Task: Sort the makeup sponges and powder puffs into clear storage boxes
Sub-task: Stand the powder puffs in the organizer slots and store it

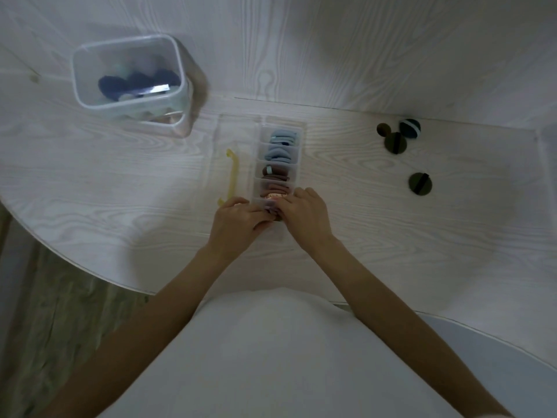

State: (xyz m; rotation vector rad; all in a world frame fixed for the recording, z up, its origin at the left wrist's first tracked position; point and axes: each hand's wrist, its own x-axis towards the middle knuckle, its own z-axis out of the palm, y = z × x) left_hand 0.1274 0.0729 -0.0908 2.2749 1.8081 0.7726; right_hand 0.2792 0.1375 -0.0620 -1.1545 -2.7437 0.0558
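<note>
Both hands down at the near end of the divided clear organizer (297,164): left hand (238,218) and right hand (304,215) pinched together on a puff (272,210) in the nearest compartment. Blue and brown puffs (278,153) filed beyond. Dark puffs (394,142) loose far right; clear tub (81,86) with navy puffs (113,86) far left.

The table (120,182) is whitish with pale grey wood grain. The divided clear box (297,164) holds light blue puffs (281,144) toward 12 o'clock and brown ones (275,179) toward 6. A yellow strip (232,173) lies at its 9 o'clock. The clear tub (180,70) contains navy puffs (135,84). Olive puffs (422,184) with black bands lie at 3 o'clock.
</note>
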